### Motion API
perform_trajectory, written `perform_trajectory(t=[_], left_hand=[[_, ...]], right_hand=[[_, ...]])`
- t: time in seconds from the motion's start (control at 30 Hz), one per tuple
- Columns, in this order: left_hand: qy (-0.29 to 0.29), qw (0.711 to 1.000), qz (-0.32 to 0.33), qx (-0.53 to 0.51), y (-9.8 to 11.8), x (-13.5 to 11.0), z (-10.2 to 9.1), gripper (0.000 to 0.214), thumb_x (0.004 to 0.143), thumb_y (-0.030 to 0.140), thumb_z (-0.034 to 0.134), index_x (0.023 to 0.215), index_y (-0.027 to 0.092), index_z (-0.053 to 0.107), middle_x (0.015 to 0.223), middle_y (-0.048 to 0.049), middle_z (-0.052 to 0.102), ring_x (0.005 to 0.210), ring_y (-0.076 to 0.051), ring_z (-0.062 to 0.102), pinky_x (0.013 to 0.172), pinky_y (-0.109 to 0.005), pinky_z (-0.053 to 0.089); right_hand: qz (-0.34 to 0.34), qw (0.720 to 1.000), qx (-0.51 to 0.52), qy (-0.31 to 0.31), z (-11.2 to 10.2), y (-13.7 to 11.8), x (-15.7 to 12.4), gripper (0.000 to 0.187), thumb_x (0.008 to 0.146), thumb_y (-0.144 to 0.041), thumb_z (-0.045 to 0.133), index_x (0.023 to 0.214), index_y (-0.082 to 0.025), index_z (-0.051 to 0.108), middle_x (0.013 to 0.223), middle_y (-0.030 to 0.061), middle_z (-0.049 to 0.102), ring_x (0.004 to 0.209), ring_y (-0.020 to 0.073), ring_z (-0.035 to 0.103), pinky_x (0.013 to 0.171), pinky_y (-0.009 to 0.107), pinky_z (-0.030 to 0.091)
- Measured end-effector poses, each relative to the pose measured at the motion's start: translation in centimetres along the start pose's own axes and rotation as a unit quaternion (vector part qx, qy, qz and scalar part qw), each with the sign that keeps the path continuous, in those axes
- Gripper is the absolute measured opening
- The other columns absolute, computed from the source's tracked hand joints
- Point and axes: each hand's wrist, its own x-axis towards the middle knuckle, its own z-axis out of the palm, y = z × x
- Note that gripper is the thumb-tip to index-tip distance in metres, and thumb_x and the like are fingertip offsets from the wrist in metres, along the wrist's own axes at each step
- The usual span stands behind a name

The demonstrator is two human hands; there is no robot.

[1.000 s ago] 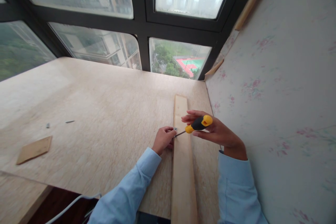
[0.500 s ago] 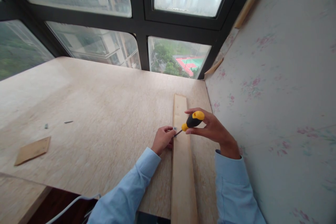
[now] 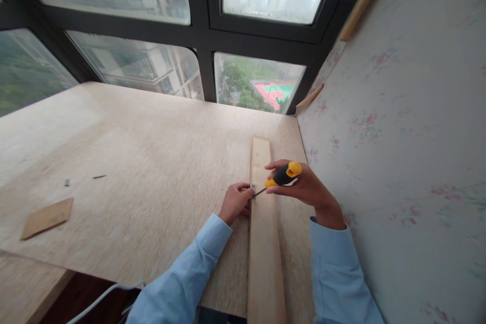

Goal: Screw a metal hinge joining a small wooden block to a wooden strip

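Observation:
A long pale wooden plank (image 3: 264,243) lies on the plywood worktop (image 3: 152,172), running away from me near the right wall. My right hand (image 3: 307,187) grips a screwdriver with a yellow and black handle (image 3: 284,174); its thin shaft slants down left to a small metal screw (image 3: 252,186) at the plank's left edge. My left hand (image 3: 235,201) is closed beside that edge, with fingertips pinched at the screw.
A small brown board piece (image 3: 47,216) lies at the left of the worktop, with two loose small metal parts (image 3: 99,176) beyond it. A flower-patterned wall (image 3: 398,136) stands close on the right. Dark-framed windows (image 3: 205,35) run along the back. A white cable (image 3: 102,296) hangs below the front edge.
My right hand has turned the screwdriver handle back and forth a little; the tip stays at the screw. My left hand has not moved.

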Motion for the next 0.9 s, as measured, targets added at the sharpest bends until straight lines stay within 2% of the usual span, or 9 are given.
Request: perform_trajectory(t=[0.13, 0.23, 0.33, 0.43, 0.5, 0.57, 0.7, 0.8, 0.9], left_hand=[[0.005, 1.000, -0.002, -0.002, 0.2, -0.1, 0.1, 0.025, 0.076, 0.023, 0.066, 0.099, 0.012, 0.066, 0.071, -0.0010, 0.064, 0.041, -0.011, 0.056, 0.039, -0.023, 0.046], [0.003, 1.000, -0.005, -0.008, 0.3, -0.2, 0.1, 0.026, 0.077, 0.022, 0.064, 0.101, 0.011, 0.064, 0.071, -0.0010, 0.065, 0.040, -0.010, 0.054, 0.038, -0.022, 0.046], [0.004, 1.000, -0.004, -0.010, 0.3, -0.2, 0.1, 0.027, 0.077, 0.022, 0.064, 0.102, 0.011, 0.064, 0.074, -0.0021, 0.066, 0.040, -0.009, 0.054, 0.038, -0.022, 0.045], [0.007, 1.000, -0.003, -0.006, 0.1, -0.1, 0.1, 0.028, 0.076, 0.024, 0.065, 0.101, 0.012, 0.065, 0.079, -0.0037, 0.068, 0.044, -0.011, 0.058, 0.039, -0.022, 0.046], [0.004, 1.000, -0.002, -0.002, 0.0, 0.0, 0.1, 0.028, 0.076, 0.025, 0.066, 0.101, 0.012, 0.065, 0.080, -0.0044, 0.068, 0.045, -0.012, 0.059, 0.040, -0.022, 0.046], [0.003, 1.000, -0.002, 0.002, -0.1, 0.0, 0.0, 0.029, 0.076, 0.026, 0.066, 0.101, 0.012, 0.065, 0.081, -0.0047, 0.068, 0.045, -0.012, 0.060, 0.039, -0.022, 0.046], [0.009, 1.000, -0.005, 0.001, -0.2, 0.1, 0.1, 0.031, 0.076, 0.025, 0.065, 0.104, 0.012, 0.064, 0.078, -0.0039, 0.067, 0.046, -0.013, 0.060, 0.039, -0.023, 0.046], [0.009, 1.000, -0.002, 0.001, -0.1, 0.1, 0.1, 0.029, 0.076, 0.024, 0.064, 0.102, 0.011, 0.065, 0.076, -0.0035, 0.067, 0.045, -0.013, 0.059, 0.038, -0.022, 0.045], [0.013, 1.000, 0.001, 0.003, 0.1, 0.0, 0.2, 0.025, 0.076, 0.023, 0.064, 0.099, 0.011, 0.066, 0.075, -0.0032, 0.067, 0.043, -0.011, 0.057, 0.038, -0.022, 0.045]], right_hand=[[-0.017, 0.998, -0.044, 0.033, 0.6, 0.2, 0.5, 0.059, 0.055, -0.040, 0.091, 0.105, -0.019, 0.067, 0.082, 0.0010, 0.068, 0.073, 0.0173, 0.065, 0.069, 0.029, 0.054], [-0.031, 0.999, -0.005, 0.008, 0.4, 0.3, 0.4, 0.069, 0.055, -0.038, 0.091, 0.116, -0.022, 0.063, 0.087, 0.0011, 0.066, 0.078, 0.0176, 0.065, 0.071, 0.030, 0.054], [-0.052, 0.996, 0.050, -0.048, -0.3, 0.1, -0.2, 0.076, 0.065, -0.032, 0.087, 0.133, -0.027, 0.053, 0.112, 0.0062, 0.066, 0.101, 0.0215, 0.064, 0.087, 0.036, 0.055], [-0.048, 0.990, 0.099, -0.094, -1.0, -0.1, -0.8, 0.064, 0.081, -0.027, 0.075, 0.139, -0.029, 0.047, 0.129, 0.0093, 0.063, 0.117, 0.0226, 0.061, 0.099, 0.042, 0.051], [-0.035, 0.987, 0.115, -0.110, -1.2, -0.2, -0.9, 0.055, 0.086, -0.025, 0.070, 0.137, -0.027, 0.050, 0.123, 0.0087, 0.067, 0.113, 0.0213, 0.064, 0.097, 0.041, 0.052], [-0.027, 0.988, 0.112, -0.102, -1.1, -0.1, -0.8, 0.050, 0.083, -0.025, 0.073, 0.130, -0.025, 0.057, 0.112, 0.0069, 0.072, 0.103, 0.0201, 0.068, 0.092, 0.037, 0.055], [-0.038, 0.998, 0.047, -0.026, -0.6, 0.0, -0.1, 0.050, 0.068, -0.031, 0.085, 0.114, -0.022, 0.066, 0.092, 0.0040, 0.072, 0.083, 0.0191, 0.069, 0.078, 0.033, 0.056], [-0.046, 0.999, -0.005, 0.012, -0.4, 0.2, 0.3, 0.054, 0.062, -0.033, 0.089, 0.110, -0.021, 0.066, 0.085, 0.0023, 0.068, 0.079, 0.0184, 0.065, 0.073, 0.031, 0.055], [-0.049, 0.999, 0.010, -0.015, -0.4, 0.2, 0.3, 0.069, 0.060, -0.033, 0.090, 0.121, -0.024, 0.060, 0.092, 0.0023, 0.066, 0.084, 0.0187, 0.065, 0.075, 0.031, 0.055]])
